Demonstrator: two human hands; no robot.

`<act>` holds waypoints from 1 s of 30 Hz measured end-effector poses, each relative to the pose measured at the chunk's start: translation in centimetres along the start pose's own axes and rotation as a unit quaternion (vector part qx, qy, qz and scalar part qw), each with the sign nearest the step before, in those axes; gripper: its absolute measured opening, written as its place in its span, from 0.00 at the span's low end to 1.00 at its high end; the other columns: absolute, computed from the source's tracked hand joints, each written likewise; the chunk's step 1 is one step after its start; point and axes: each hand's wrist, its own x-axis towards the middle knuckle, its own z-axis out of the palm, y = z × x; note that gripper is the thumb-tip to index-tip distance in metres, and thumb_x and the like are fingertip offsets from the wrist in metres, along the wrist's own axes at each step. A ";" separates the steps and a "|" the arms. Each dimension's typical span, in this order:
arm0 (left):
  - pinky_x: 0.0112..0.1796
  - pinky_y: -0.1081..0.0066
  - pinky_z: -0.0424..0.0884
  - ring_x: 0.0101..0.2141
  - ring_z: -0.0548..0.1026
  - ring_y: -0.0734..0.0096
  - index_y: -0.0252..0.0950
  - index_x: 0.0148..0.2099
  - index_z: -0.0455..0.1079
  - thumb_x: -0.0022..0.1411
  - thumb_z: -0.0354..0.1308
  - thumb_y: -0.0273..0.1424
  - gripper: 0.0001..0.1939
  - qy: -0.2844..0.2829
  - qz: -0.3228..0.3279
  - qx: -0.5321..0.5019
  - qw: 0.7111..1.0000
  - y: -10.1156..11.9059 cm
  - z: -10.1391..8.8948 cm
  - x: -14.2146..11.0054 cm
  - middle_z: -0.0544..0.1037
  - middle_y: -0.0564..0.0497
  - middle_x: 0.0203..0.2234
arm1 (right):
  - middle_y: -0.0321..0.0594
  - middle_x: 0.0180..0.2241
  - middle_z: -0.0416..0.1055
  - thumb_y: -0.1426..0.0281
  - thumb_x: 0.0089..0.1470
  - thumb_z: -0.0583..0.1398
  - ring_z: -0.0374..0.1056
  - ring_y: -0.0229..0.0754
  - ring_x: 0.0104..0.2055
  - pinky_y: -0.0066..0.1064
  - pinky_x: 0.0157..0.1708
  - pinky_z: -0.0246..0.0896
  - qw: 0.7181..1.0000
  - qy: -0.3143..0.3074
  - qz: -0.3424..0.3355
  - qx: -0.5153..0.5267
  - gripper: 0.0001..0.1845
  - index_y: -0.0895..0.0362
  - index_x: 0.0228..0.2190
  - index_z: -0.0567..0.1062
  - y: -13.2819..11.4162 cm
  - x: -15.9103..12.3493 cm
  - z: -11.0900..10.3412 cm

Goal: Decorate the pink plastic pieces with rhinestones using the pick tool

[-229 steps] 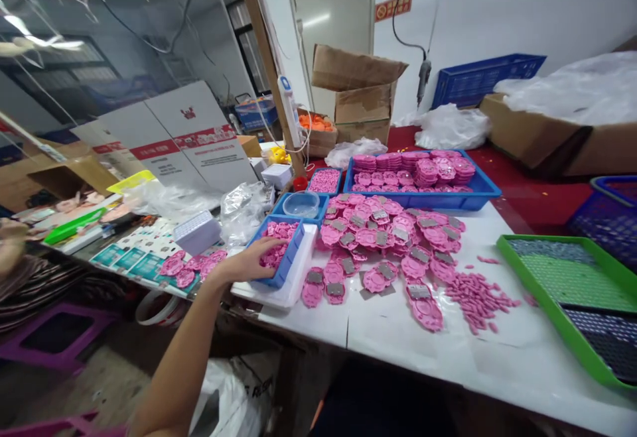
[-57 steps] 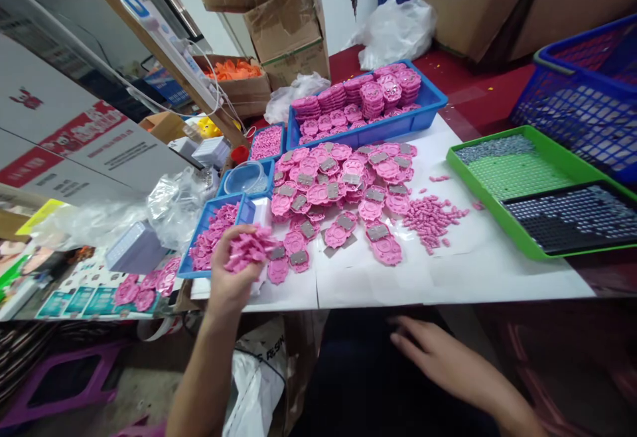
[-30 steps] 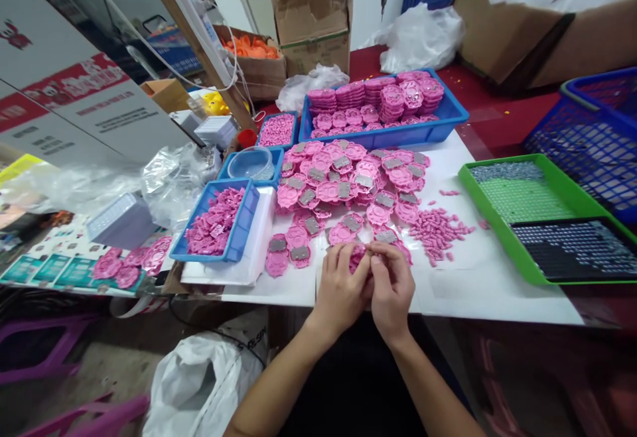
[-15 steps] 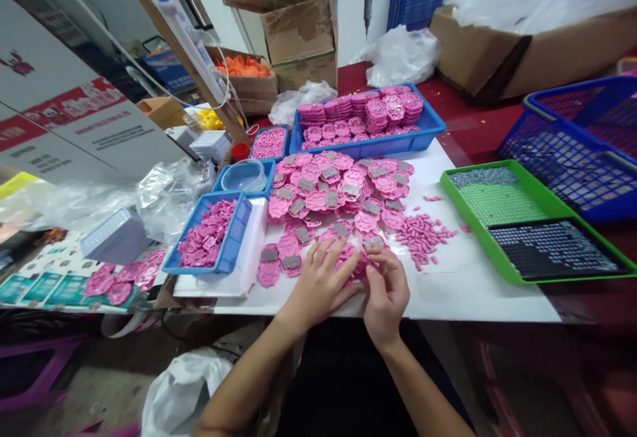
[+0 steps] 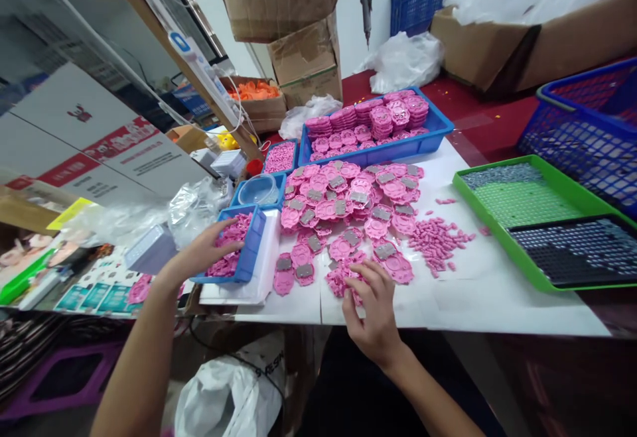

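My left hand (image 5: 206,251) reaches over the small blue bin (image 5: 256,241), its fingers stretched out above the pink plastic parts (image 5: 231,261) inside. At the table's front edge, my right hand (image 5: 373,308) has its fingers apart and curved over a small heap of pink pieces (image 5: 338,276), with the fingertips at the heap. Just behind it lie flat pink plastic plates (image 5: 395,261) with grey rectangles on them. A larger pile of such plates (image 5: 326,208) spreads farther back.
Loose pink pegs (image 5: 438,241) lie right of the plates. A green tray (image 5: 472,241) holds a black tray (image 5: 562,251) of small shiny parts. Stacked pink pieces fill the long blue bin (image 5: 378,155). A blue basket (image 5: 572,138) stands at right; a power screwdriver (image 5: 365,2) hangs above.
My left hand has left the heap by my right hand and moved left to the small blue bin. My right hand has stayed at the heap, its fingers now spread. The view has shifted left.
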 end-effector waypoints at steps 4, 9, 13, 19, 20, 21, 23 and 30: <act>0.63 0.52 0.66 0.64 0.69 0.46 0.43 0.68 0.66 0.58 0.61 0.61 0.43 -0.054 0.003 -0.042 0.998 -1.9 0.5 -0.1 0.70 0.41 0.65 | 0.47 0.50 0.74 0.79 0.58 0.60 0.66 0.54 0.61 0.57 0.59 0.66 0.998 0.012 0.052 0.038 0.19 0.51 0.49 0.72 0.2 0.2 0.0; 0.61 0.52 0.69 0.66 0.66 0.43 0.45 0.69 0.65 0.49 0.72 0.54 0.49 -0.139 0.064 -0.017 0.988 -3.5 -0.8 0.2 0.67 0.40 0.68 | 0.45 0.50 0.75 0.75 0.61 0.59 0.67 0.50 0.60 0.54 0.62 0.65 0.985 0.023 0.143 0.099 0.12 0.51 0.46 0.73 0.9 0.3 -0.3; 0.64 0.49 0.65 0.69 0.60 0.38 0.41 0.73 0.59 0.46 0.74 0.42 0.54 -0.219 0.058 0.066 0.972 -3.7 -0.9 0.8 0.56 0.37 0.73 | 0.44 0.50 0.75 0.74 0.62 0.60 0.66 0.50 0.62 0.54 0.64 0.62 0.980 0.031 0.158 0.115 0.12 0.51 0.46 0.74 1.1 0.1 -0.2; 0.69 0.49 0.54 0.72 0.50 0.37 0.37 0.75 0.52 0.47 0.68 0.39 0.55 -0.276 0.036 0.134 0.951 -2.0 0.3 1.2 0.48 0.36 0.74 | 0.46 0.50 0.74 0.74 0.62 0.60 0.65 0.51 0.63 0.57 0.65 0.61 0.978 0.033 0.162 0.130 0.12 0.51 0.47 0.74 1.1 0.0 -0.1; 0.69 0.49 0.54 0.71 0.51 0.36 0.36 0.75 0.53 0.47 0.68 0.41 0.55 -0.271 0.036 0.134 0.953 -1.9 0.4 1.2 0.50 0.36 0.73 | 0.46 0.50 0.74 0.74 0.62 0.60 0.65 0.51 0.62 0.57 0.64 0.61 0.978 0.032 0.161 0.130 0.12 0.51 0.47 0.74 1.1 0.0 -0.2; 0.69 0.49 0.54 0.71 0.53 0.36 0.36 0.74 0.54 0.47 0.69 0.43 0.55 -0.263 0.039 0.132 0.955 -1.9 0.5 1.1 0.53 0.36 0.72 | 0.46 0.50 0.74 0.74 0.62 0.60 0.66 0.51 0.62 0.56 0.64 0.62 0.978 0.030 0.161 0.130 0.12 0.51 0.46 0.74 1.1 0.0 -0.2; 0.68 0.48 0.55 0.69 0.56 0.36 0.37 0.73 0.56 0.47 0.69 0.45 0.55 -0.246 0.053 0.124 0.960 -2.0 0.6 1.0 0.58 0.37 0.70 | 0.46 0.50 0.74 0.74 0.62 0.59 0.66 0.51 0.62 0.56 0.64 0.62 0.978 0.027 0.159 0.133 0.12 0.51 0.46 0.74 1.1 0.0 -0.3; 0.67 0.43 0.56 0.70 0.52 0.32 0.35 0.72 0.57 0.46 0.72 0.49 0.56 -0.235 0.063 0.115 0.963 -3.4 1.3 0.9 0.51 0.32 0.72 | 0.46 0.50 0.74 0.74 0.62 0.59 0.66 0.51 0.62 0.57 0.65 0.61 0.979 0.026 0.152 0.136 0.12 0.51 0.46 0.74 1.0 0.0 -0.5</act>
